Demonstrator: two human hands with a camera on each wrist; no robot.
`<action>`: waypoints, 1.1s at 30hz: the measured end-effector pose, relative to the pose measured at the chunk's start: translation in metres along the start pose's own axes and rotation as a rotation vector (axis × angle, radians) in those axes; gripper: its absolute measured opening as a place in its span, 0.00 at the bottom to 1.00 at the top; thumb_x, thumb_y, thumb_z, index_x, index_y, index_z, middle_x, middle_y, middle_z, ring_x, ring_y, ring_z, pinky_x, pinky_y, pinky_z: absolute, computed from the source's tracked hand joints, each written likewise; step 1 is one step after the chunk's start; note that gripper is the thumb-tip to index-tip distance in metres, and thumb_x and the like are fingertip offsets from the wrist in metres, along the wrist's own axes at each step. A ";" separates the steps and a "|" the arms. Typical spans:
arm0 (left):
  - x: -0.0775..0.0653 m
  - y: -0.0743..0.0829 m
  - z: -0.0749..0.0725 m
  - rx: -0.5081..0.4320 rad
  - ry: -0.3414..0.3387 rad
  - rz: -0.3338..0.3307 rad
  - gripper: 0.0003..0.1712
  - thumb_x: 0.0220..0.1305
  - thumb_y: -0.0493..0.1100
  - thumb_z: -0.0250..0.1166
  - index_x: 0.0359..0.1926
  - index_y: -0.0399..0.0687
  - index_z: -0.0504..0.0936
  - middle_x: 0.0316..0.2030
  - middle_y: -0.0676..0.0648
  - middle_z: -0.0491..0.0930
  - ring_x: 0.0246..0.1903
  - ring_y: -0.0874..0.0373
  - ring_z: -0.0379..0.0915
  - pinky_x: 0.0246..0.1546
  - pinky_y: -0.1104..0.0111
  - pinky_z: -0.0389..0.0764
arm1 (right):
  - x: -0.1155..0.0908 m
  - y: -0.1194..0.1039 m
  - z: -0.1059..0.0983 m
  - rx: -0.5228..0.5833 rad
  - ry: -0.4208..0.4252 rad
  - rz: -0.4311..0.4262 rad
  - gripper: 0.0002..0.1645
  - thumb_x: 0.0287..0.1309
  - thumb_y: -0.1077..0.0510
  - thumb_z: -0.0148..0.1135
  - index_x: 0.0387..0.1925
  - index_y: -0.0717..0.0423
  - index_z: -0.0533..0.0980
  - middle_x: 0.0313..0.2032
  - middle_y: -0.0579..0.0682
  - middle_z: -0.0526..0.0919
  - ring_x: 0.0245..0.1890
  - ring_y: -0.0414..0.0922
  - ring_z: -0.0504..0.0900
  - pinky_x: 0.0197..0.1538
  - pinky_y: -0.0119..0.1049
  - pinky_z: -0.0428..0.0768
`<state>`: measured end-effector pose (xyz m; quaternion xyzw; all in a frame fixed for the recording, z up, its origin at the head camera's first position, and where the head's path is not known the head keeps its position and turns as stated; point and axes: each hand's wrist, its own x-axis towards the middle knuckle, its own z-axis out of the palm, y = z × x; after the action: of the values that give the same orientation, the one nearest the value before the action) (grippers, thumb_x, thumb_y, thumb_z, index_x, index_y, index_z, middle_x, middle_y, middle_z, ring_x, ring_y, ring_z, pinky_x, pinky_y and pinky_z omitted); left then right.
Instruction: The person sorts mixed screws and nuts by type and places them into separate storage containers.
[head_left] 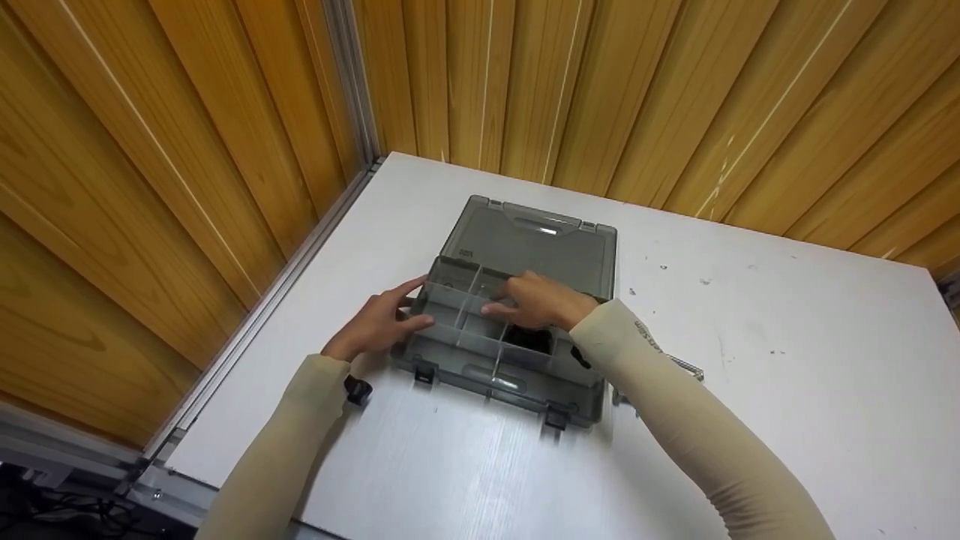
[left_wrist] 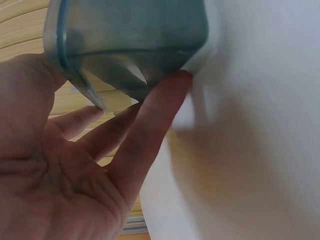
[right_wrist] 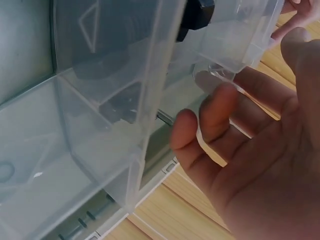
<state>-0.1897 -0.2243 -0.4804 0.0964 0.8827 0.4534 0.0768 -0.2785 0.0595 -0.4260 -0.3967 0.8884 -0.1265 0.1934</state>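
Note:
A smoky, see-through compartment box (head_left: 480, 379) lies on the table, its lid (head_left: 536, 247) folded back flat beyond it. My left hand (head_left: 386, 319) grips the left side; in the left wrist view the thumb is at the rim and the fingers (left_wrist: 155, 110) reach round the outer wall. My right hand (head_left: 536, 300) is down over the back compartments with half-bent fingers. In the right wrist view, its fingertips (right_wrist: 184, 127) are beside a clear divider (right_wrist: 145, 100) and a short metal pin (right_wrist: 165, 118), the thumb standing apart. Black pieces (head_left: 529, 339) lie in a middle compartment.
To the right of the box, partly behind my right forearm, is a metal-edged object (head_left: 686, 367). Two black latches, including one latch (head_left: 425, 373), stick out at the box's front. Wooden panels (head_left: 525, 90) and a metal rail (head_left: 262, 300) border the white table (head_left: 787, 390).

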 end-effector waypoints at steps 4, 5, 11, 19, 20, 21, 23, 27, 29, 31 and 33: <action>0.002 0.001 0.000 0.008 0.000 0.002 0.45 0.71 0.52 0.68 0.82 0.53 0.56 0.72 0.34 0.66 0.64 0.37 0.73 0.60 0.44 0.76 | -0.001 0.001 0.002 0.010 -0.013 0.026 0.32 0.74 0.36 0.55 0.61 0.56 0.82 0.53 0.54 0.87 0.41 0.45 0.83 0.56 0.49 0.81; 0.003 0.001 0.000 0.011 -0.001 0.003 0.46 0.71 0.52 0.68 0.82 0.53 0.56 0.72 0.34 0.67 0.64 0.38 0.73 0.60 0.44 0.76 | -0.001 0.001 0.003 0.013 -0.015 0.029 0.31 0.74 0.37 0.56 0.60 0.56 0.83 0.53 0.54 0.87 0.42 0.45 0.83 0.56 0.49 0.81; 0.005 0.002 0.001 0.026 0.002 0.005 0.45 0.71 0.51 0.68 0.81 0.53 0.56 0.71 0.33 0.68 0.62 0.38 0.75 0.59 0.44 0.77 | -0.003 0.003 0.004 0.007 -0.025 0.059 0.33 0.73 0.35 0.56 0.62 0.56 0.81 0.59 0.56 0.84 0.57 0.52 0.83 0.60 0.51 0.79; 0.005 0.004 0.002 0.014 -0.005 0.006 0.45 0.71 0.51 0.68 0.82 0.53 0.56 0.71 0.33 0.67 0.63 0.38 0.74 0.59 0.44 0.77 | -0.007 0.009 0.003 0.037 0.032 -0.028 0.30 0.74 0.41 0.59 0.62 0.60 0.81 0.55 0.58 0.85 0.45 0.48 0.86 0.57 0.49 0.81; 0.004 0.004 0.001 0.011 -0.007 0.003 0.46 0.71 0.51 0.68 0.82 0.53 0.56 0.71 0.33 0.67 0.63 0.38 0.74 0.59 0.44 0.77 | -0.009 0.010 0.001 0.045 0.060 -0.053 0.29 0.74 0.42 0.59 0.61 0.60 0.81 0.55 0.58 0.86 0.42 0.48 0.86 0.56 0.49 0.82; 0.004 0.003 0.001 0.010 -0.007 0.000 0.46 0.71 0.52 0.68 0.82 0.53 0.56 0.71 0.33 0.67 0.63 0.38 0.74 0.59 0.44 0.76 | -0.011 0.012 -0.001 0.048 0.098 -0.079 0.28 0.74 0.44 0.60 0.60 0.60 0.81 0.54 0.58 0.86 0.41 0.48 0.86 0.56 0.48 0.82; 0.004 0.002 0.000 0.011 -0.008 -0.003 0.46 0.71 0.52 0.68 0.82 0.53 0.56 0.71 0.33 0.67 0.63 0.37 0.74 0.60 0.44 0.76 | -0.016 0.016 -0.006 0.052 0.184 -0.123 0.25 0.73 0.47 0.62 0.59 0.61 0.82 0.53 0.58 0.86 0.44 0.50 0.87 0.57 0.48 0.81; 0.002 -0.001 -0.001 0.008 0.000 -0.018 0.46 0.71 0.52 0.69 0.82 0.55 0.56 0.72 0.35 0.67 0.64 0.38 0.73 0.61 0.44 0.75 | -0.028 0.030 -0.018 0.011 0.373 -0.175 0.20 0.73 0.53 0.63 0.57 0.61 0.83 0.54 0.57 0.86 0.55 0.55 0.84 0.61 0.50 0.78; 0.002 -0.001 -0.001 0.004 0.000 -0.024 0.46 0.71 0.52 0.69 0.82 0.55 0.56 0.72 0.36 0.67 0.64 0.38 0.73 0.61 0.44 0.74 | -0.037 0.040 -0.022 -0.005 0.446 -0.186 0.17 0.71 0.57 0.64 0.57 0.61 0.83 0.53 0.57 0.86 0.55 0.55 0.84 0.61 0.51 0.79; 0.001 -0.001 -0.001 0.008 -0.002 -0.017 0.46 0.71 0.52 0.68 0.82 0.54 0.56 0.73 0.35 0.66 0.64 0.38 0.73 0.61 0.44 0.74 | -0.047 0.053 -0.023 -0.012 0.502 -0.188 0.15 0.69 0.62 0.66 0.55 0.60 0.83 0.52 0.57 0.87 0.53 0.54 0.85 0.58 0.51 0.80; 0.001 -0.001 -0.001 0.015 -0.005 -0.009 0.46 0.71 0.52 0.68 0.82 0.53 0.56 0.72 0.34 0.66 0.64 0.37 0.73 0.61 0.44 0.75 | -0.058 0.066 -0.023 -0.008 0.541 -0.176 0.15 0.67 0.66 0.66 0.54 0.61 0.84 0.51 0.57 0.87 0.50 0.54 0.86 0.55 0.51 0.81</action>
<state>-0.1911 -0.2255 -0.4804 0.0941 0.8863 0.4463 0.0804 -0.2962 0.1481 -0.4165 -0.4249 0.8704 -0.2406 -0.0640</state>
